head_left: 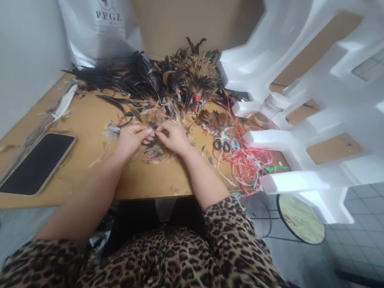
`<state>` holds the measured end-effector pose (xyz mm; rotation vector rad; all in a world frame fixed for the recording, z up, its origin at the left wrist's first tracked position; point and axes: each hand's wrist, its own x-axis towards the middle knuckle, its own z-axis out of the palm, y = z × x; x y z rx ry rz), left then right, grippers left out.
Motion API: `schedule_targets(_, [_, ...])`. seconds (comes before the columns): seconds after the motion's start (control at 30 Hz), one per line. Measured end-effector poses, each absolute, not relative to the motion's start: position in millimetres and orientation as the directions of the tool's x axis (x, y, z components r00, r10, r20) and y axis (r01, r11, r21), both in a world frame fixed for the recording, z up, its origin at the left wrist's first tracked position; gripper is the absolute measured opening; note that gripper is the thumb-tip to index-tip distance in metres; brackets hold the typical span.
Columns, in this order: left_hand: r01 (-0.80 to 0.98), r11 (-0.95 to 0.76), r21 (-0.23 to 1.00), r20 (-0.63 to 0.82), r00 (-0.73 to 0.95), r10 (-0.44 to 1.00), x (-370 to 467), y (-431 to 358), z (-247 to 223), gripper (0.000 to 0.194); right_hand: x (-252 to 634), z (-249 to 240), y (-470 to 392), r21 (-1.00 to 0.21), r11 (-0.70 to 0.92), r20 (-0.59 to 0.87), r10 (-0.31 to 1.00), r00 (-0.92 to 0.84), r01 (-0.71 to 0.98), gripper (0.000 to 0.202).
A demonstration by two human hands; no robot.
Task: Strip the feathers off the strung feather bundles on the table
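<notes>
Over the wooden table (157, 177), my left hand (131, 140) and my right hand (172, 137) meet fingertip to fingertip. Each is closed in a pinch, and the small thing between them is too blurred to name. Loose feather bits (155, 153) lie just below the fingers. Behind my hands spreads a large pile of black and brown feathers (151, 78), some bundled. A small brown feather bunch (218, 120) rests to the right of my right hand, beside tangled pink and red strings (250, 166). Black-handled scissors (221, 145) lie at the strings' left edge.
A phone (38, 165) lies at the left. White foam pieces (293, 178) jut over the table's right side, near a clear jar with a white lid (276, 103). A white printed bag (98, 20) stands behind. A round stool (300, 219) is at the right.
</notes>
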<state>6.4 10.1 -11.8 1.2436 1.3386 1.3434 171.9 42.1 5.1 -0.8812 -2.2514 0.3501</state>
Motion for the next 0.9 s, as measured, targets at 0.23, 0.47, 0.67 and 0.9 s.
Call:
schedule_targets(0.23, [0.054, 0.006, 0.999, -0.004, -0.044, 0.999, 7.2, 8.7, -10.9, 0.02, 171.0, -0.1, 48.0, -0.728, 0.612, 0.466, 0.772, -0.431, 0.31, 0.017])
schedule_targets(0.47, [0.083, 0.053, 0.995, -0.057, 0.041, 0.998, 7.8, 6.3, -10.5, 0.02, 170.5, 0.8, 46.5, -0.863, 0.468, 0.35, 0.826, -0.441, 0.191, 0.022])
schedule_targets(0.67, [-0.047, 0.045, 0.998, -0.044, 0.008, 0.999, 6.5, 5.6, -11.2, 0.023, 167.4, 0.7, 50.7, -0.935, 0.354, 0.348, 0.913, -0.214, -0.01, 0.028])
schedule_targets(0.9, [-0.366, 0.094, 0.926, -0.12, -0.048, 0.992, 0.7, 10.3, -11.6, 0.02, 168.4, 4.6, 41.8, -0.758, 0.583, 0.546, 0.813, -0.203, 0.294, 0.028])
